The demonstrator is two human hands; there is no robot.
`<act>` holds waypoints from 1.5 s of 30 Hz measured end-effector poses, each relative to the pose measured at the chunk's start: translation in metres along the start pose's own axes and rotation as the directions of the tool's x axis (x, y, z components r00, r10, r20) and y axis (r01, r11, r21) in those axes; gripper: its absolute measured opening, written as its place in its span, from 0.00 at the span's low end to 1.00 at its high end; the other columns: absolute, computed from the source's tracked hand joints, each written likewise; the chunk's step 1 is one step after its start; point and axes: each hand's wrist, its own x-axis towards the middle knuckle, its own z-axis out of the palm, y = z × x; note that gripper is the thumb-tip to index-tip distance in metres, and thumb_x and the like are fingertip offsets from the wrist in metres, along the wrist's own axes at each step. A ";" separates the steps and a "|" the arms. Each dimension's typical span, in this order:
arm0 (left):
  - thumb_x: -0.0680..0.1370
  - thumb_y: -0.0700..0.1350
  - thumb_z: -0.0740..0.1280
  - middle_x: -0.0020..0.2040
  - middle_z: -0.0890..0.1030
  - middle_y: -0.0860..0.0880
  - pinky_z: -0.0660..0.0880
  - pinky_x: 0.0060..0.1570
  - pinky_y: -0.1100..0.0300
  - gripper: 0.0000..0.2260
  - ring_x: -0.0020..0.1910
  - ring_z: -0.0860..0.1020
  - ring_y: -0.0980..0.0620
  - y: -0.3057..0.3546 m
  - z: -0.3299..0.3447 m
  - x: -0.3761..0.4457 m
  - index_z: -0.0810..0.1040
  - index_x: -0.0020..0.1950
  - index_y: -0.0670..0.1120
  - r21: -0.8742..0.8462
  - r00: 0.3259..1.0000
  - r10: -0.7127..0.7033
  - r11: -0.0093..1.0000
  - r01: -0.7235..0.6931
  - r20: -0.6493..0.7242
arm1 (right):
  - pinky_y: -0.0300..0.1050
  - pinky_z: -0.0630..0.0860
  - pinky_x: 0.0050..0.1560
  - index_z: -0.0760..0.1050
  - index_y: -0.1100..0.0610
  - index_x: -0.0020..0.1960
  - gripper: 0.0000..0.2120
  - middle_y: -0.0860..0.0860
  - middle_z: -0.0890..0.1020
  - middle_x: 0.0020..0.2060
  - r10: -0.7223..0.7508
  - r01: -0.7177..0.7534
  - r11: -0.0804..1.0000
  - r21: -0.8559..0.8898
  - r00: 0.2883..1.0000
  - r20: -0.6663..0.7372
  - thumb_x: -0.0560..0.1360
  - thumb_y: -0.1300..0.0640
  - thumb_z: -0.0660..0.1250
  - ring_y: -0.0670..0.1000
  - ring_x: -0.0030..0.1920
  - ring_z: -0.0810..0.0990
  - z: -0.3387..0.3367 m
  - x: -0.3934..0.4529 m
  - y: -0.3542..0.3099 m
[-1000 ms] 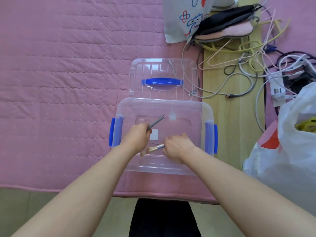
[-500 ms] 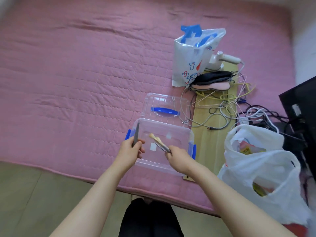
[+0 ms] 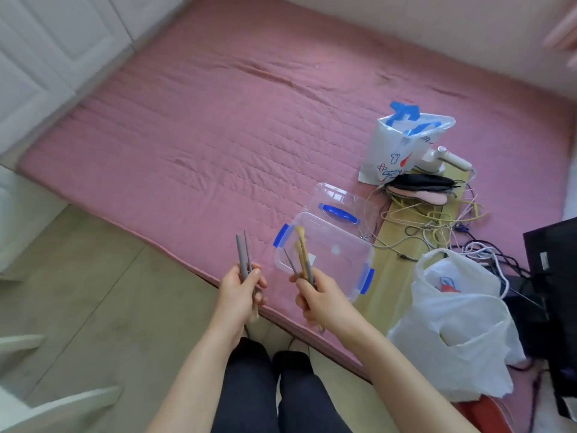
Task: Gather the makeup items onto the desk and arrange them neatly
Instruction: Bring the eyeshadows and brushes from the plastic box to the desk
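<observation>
Clear plastic box [image 3: 327,260] with blue latches, lidless on the pink mattress [image 3: 218,126] near its front edge; nothing plainly visible inside beyond a small white label on the bottom. Clear lid [image 3: 338,203] with a blue handle flat on the mattress just behind the box. Left hand [image 3: 239,292] curled round two grey brushes [image 3: 243,257], handles pointing up and away, bristle ends poking out below the fist. Right hand [image 3: 321,296] gripping a bunch of brushes [image 3: 301,254] in front of the box: tan bristle tips upward, a thin grey handle splayed to the left. Both bundles held in the air over the mattress edge and floor, none on a worktop. White printed bag [image 3: 396,151] with blue handles upright behind the lid, contents hidden. Dark and pink pouches [image 3: 421,187] beside it on a wooden board, among tangled cables [image 3: 437,223]. White plastic bag [image 3: 456,310] gaping open at the right, something red and white showing inside, too unclear to name.
</observation>
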 end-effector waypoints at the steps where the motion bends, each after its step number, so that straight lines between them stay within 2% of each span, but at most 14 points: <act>1: 0.81 0.36 0.60 0.33 0.74 0.48 0.68 0.30 0.58 0.05 0.25 0.66 0.53 0.000 -0.010 -0.008 0.72 0.47 0.44 -0.034 1.000 -0.006 0.999 0.005 -0.024 | 0.40 0.63 0.25 0.71 0.57 0.54 0.08 0.51 0.69 0.29 0.005 -0.005 1.000 0.014 1.000 0.017 0.82 0.57 0.55 0.46 0.24 0.64 0.008 -0.005 -0.004; 6: 0.81 0.36 0.60 0.34 0.74 0.47 0.67 0.30 0.57 0.05 0.25 0.66 0.54 0.006 -0.061 -0.036 0.73 0.48 0.42 -0.134 0.986 0.004 0.991 -0.027 -0.165 | 0.40 0.62 0.25 0.68 0.63 0.54 0.08 0.51 0.68 0.28 -0.009 0.007 1.000 0.018 0.994 0.108 0.81 0.59 0.55 0.47 0.24 0.62 0.053 -0.015 -0.024; 11: 0.81 0.38 0.60 0.34 0.73 0.47 0.67 0.31 0.57 0.04 0.26 0.66 0.53 0.015 -0.118 -0.049 0.73 0.49 0.41 -0.195 0.966 0.001 0.979 -0.053 -0.257 | 0.41 0.61 0.25 0.66 0.59 0.48 0.05 0.53 0.67 0.30 -0.038 0.049 0.998 -0.049 0.978 0.206 0.81 0.59 0.56 0.47 0.24 0.61 0.109 -0.009 -0.047; 15: 0.81 0.38 0.60 0.35 0.74 0.47 0.68 0.31 0.57 0.06 0.27 0.67 0.53 0.022 -0.169 -0.052 0.75 0.48 0.42 -0.227 0.940 -0.011 0.971 -0.071 -0.340 | 0.41 0.62 0.24 0.67 0.60 0.48 0.04 0.53 0.68 0.31 -0.090 0.128 0.983 -0.128 0.959 0.270 0.81 0.60 0.56 0.47 0.24 0.63 0.160 -0.001 -0.068; 18: 0.81 0.40 0.60 0.35 0.75 0.47 0.68 0.30 0.59 0.06 0.27 0.67 0.54 0.026 -0.210 -0.053 0.75 0.48 0.43 -0.240 0.934 -0.023 0.968 -0.068 -0.357 | 0.42 0.66 0.25 0.68 0.62 0.49 0.05 0.53 0.71 0.31 -0.119 0.190 0.958 -0.215 0.945 0.306 0.81 0.60 0.56 0.49 0.26 0.66 0.202 0.002 -0.084; 20: 0.81 0.40 0.60 0.35 0.75 0.47 0.68 0.30 0.59 0.06 0.27 0.67 0.54 0.029 -0.237 -0.051 0.76 0.48 0.43 -0.246 0.933 -0.028 0.967 -0.066 -0.358 | 0.42 0.66 0.25 0.69 0.59 0.46 0.06 0.52 0.71 0.31 -0.130 0.222 0.941 -0.256 0.934 0.332 0.81 0.61 0.56 0.49 0.27 0.67 0.233 0.006 -0.094; 26: 0.81 0.40 0.60 0.35 0.74 0.47 0.67 0.30 0.59 0.06 0.28 0.66 0.52 0.048 -0.315 -0.046 0.76 0.49 0.41 -0.267 0.906 -0.028 0.959 -0.095 -0.423 | 0.37 0.67 0.24 0.70 0.59 0.46 0.06 0.48 0.72 0.27 -0.143 0.281 0.901 -0.331 0.912 0.385 0.81 0.61 0.57 0.44 0.23 0.67 0.323 0.015 -0.126; 30: 0.81 0.38 0.61 0.34 0.74 0.45 0.66 0.31 0.56 0.06 0.28 0.66 0.50 0.056 -0.358 -0.042 0.76 0.48 0.40 -0.289 0.872 -0.026 0.948 -0.133 -0.489 | 0.36 0.67 0.26 0.70 0.56 0.45 0.07 0.48 0.73 0.30 -0.136 0.303 0.895 -0.327 0.883 0.449 0.81 0.61 0.57 0.44 0.25 0.68 0.371 0.018 -0.142; 38: 0.81 0.38 0.61 0.33 0.74 0.44 0.66 0.32 0.53 0.07 0.30 0.67 0.47 0.081 -0.414 -0.015 0.78 0.48 0.39 -0.302 0.825 -0.022 0.936 -0.182 -0.565 | 0.36 0.67 0.27 0.70 0.55 0.45 0.07 0.48 0.75 0.32 -0.060 0.265 0.900 -0.345 0.861 0.504 0.80 0.60 0.57 0.45 0.27 0.69 0.434 0.049 -0.178; 45: 0.81 0.38 0.61 0.34 0.75 0.44 0.67 0.33 0.53 0.07 0.31 0.68 0.47 0.132 -0.459 0.040 0.78 0.48 0.38 -0.328 0.759 -0.036 0.914 -0.238 -0.650 | 0.37 0.67 0.29 0.70 0.55 0.45 0.06 0.47 0.75 0.32 -0.085 0.358 0.855 -0.377 0.811 0.578 0.80 0.58 0.57 0.45 0.29 0.70 0.483 0.109 -0.246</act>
